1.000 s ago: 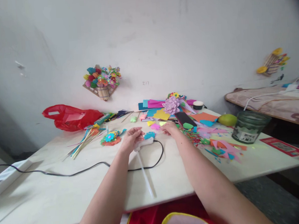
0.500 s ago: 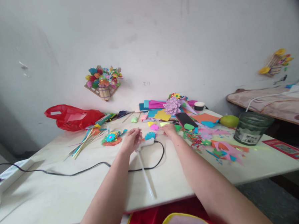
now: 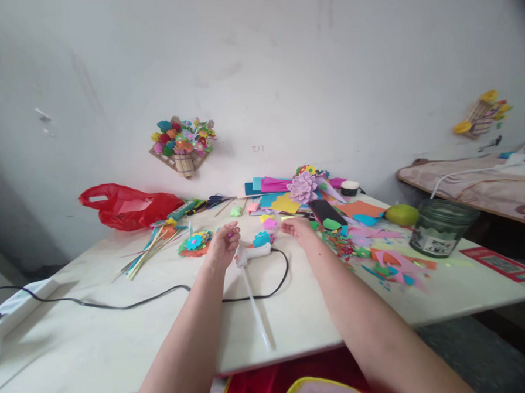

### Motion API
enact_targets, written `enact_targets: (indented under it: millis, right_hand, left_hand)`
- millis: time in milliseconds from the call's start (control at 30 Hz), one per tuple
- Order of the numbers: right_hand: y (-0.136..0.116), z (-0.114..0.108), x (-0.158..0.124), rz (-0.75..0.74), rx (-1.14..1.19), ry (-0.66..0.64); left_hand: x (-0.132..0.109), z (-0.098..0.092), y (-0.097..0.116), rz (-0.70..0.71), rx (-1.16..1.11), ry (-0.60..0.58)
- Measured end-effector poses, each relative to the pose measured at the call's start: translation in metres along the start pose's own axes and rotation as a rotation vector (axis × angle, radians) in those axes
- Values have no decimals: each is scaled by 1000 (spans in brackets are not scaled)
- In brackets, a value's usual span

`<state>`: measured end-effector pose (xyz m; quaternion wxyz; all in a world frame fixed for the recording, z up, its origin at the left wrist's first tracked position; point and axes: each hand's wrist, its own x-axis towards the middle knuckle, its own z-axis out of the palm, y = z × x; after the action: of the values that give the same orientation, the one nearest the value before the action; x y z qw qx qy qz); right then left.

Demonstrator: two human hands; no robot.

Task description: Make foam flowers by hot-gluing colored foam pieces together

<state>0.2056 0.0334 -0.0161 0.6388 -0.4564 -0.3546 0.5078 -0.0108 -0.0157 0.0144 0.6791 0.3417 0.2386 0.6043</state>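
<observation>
My left hand [image 3: 224, 245] is closed, fingertips pinched around a small purple piece [image 3: 230, 234] that is mostly hidden. It hovers just left of a white hot glue gun [image 3: 259, 251], which lies on the table with a long clear glue stick [image 3: 258, 314] sticking out toward me. Behind the gun is a blue scalloped flower shape [image 3: 261, 239]. My right hand [image 3: 297, 228] is open, fingers loosely bent, beside a pink foam piece [image 3: 270, 223] and a pale yellow piece [image 3: 286, 218]. Left of my left hand rests a layered foam flower [image 3: 195, 241] in blue, yellow and orange.
A black cord [image 3: 131, 306] runs from a power strip [image 3: 24, 303] to the glue gun. Foam scraps [image 3: 398, 260] and a dark green jar [image 3: 440, 228] stand right. At the back are a red plastic bag [image 3: 133, 206], coloured sheets [image 3: 286, 203] and a purple flower [image 3: 303, 186].
My left hand has shifted slightly left and turned, so the purple piece shows in its fingers. My right hand's fingers have loosened and moved back a little from the pale yellow piece.
</observation>
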Motion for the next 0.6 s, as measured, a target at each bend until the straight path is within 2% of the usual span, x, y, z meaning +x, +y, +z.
enact_targets:
  millis: [233,433,600]
  right_hand:
    - [-5,-2,0,48,159,-74]
    - [-7,-6,7,31,-49,-49]
    - [0,-12,16,49,-295,64]
  left_hand:
    - [1,-3,-2,-29,21,-34]
    - [1,-5,-3,-23,39,-47]
    - [2,-6,-3,-18,58,-48]
